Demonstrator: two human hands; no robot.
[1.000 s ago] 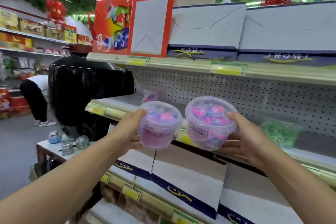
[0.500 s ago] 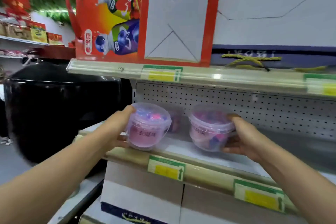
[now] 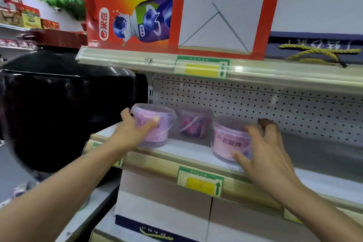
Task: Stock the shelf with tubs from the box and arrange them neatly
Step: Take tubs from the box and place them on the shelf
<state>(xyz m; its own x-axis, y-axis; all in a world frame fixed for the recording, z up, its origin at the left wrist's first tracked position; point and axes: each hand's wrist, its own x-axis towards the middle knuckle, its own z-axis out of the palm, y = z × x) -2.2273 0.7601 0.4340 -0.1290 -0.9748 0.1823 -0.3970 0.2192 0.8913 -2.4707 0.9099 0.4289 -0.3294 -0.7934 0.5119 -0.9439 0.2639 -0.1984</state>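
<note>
Two clear tubs of pink and purple beads stand at the front of the middle shelf (image 3: 188,152). My left hand (image 3: 131,133) grips the left tub (image 3: 157,129), thumb on its front and fingers behind its left side. The right tub (image 3: 227,143) has a pink label with dark writing. My right hand (image 3: 267,151) lies against this tub's right side with fingers spread, thumb low at its front. A third tub (image 3: 194,124) sits further back between the two, by the pegboard.
A large black jar (image 3: 59,104) stands just left of the shelf end. The upper shelf carries a red carton (image 3: 133,6) and white boxes. White boxes (image 3: 163,202) fill the shelf below. Bare shelf surface (image 3: 318,155) runs to the right.
Both tubs have come down from in front of the shelf onto its surface. My right hand's fingers have spread apart on the right tub. The view has moved closer.
</note>
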